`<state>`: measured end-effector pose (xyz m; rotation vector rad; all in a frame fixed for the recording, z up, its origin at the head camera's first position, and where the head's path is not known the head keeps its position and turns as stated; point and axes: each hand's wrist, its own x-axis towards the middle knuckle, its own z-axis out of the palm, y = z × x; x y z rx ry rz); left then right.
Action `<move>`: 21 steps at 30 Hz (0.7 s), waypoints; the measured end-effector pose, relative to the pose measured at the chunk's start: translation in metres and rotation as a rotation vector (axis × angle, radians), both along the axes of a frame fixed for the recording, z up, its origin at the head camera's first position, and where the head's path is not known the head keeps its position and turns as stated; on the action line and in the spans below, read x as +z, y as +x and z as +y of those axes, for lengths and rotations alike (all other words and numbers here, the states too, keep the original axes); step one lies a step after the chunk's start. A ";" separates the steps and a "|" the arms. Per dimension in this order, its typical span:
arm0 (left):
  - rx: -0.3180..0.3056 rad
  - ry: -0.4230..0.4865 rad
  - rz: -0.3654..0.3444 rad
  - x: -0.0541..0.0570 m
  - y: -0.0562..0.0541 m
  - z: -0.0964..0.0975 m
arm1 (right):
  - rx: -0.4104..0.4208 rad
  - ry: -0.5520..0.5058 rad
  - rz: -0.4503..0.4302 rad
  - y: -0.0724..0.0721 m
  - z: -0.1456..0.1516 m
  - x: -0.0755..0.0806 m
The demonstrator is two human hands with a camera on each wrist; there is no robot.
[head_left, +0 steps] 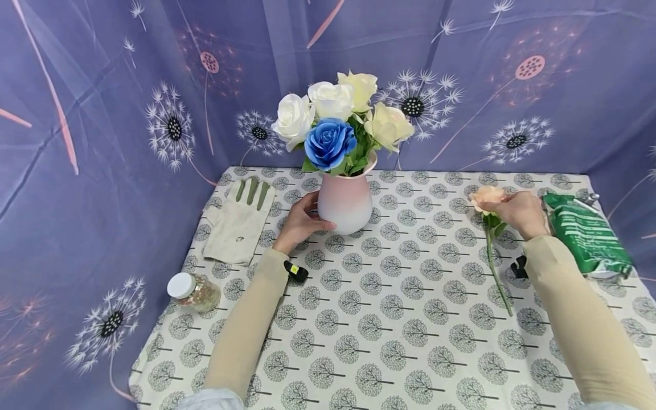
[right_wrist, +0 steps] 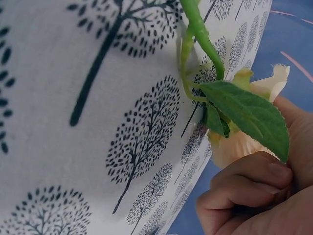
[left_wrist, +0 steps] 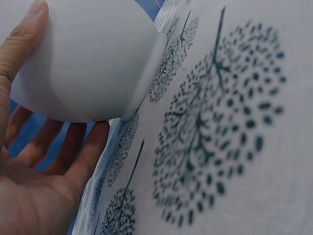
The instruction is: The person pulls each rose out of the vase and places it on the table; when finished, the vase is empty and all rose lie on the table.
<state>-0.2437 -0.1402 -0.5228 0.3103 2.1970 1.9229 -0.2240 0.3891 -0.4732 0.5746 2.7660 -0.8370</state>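
Note:
A pink-to-white vase (head_left: 345, 202) stands upright on the tablecloth, holding white roses (head_left: 330, 100), pale yellow roses (head_left: 388, 126) and a blue rose (head_left: 329, 144). My left hand (head_left: 302, 221) holds the vase low on its left side. In the left wrist view the thumb (left_wrist: 24, 41) lies along its wall, with the other fingers around the far side. On the right, my right hand (head_left: 521, 213) pinches a peach rose (head_left: 487, 198) just at its bloom. The green stem points toward me over the cloth. A leaf (right_wrist: 249, 115) partly covers the fingertips in the right wrist view.
A pair of pale work gloves (head_left: 238, 222) with green fingers lies left of the vase. Nearer me is a white-lidded jar (head_left: 197, 291). A green packet (head_left: 586, 233) rests beside my right wrist. Dandelion-print curtains (head_left: 333, 34) border the back and sides of the table.

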 end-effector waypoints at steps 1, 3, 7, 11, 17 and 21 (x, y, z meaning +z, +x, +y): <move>-0.001 0.003 -0.002 0.000 0.000 0.000 | 0.001 0.005 0.000 0.000 0.000 0.000; 0.000 0.006 -0.006 0.000 0.000 0.000 | -0.003 0.006 -0.003 0.001 -0.001 0.000; 0.000 0.004 -0.003 0.001 0.000 0.000 | -0.009 0.013 -0.005 0.001 -0.002 0.000; 0.003 -0.001 0.006 0.002 0.001 0.000 | -0.009 0.004 -0.022 0.003 -0.003 0.004; 0.006 -0.007 0.005 0.004 0.002 0.001 | 0.011 0.020 -0.045 0.008 -0.004 0.012; 0.006 -0.007 0.002 0.004 0.003 0.001 | 0.015 -0.001 -0.025 0.011 -0.007 0.017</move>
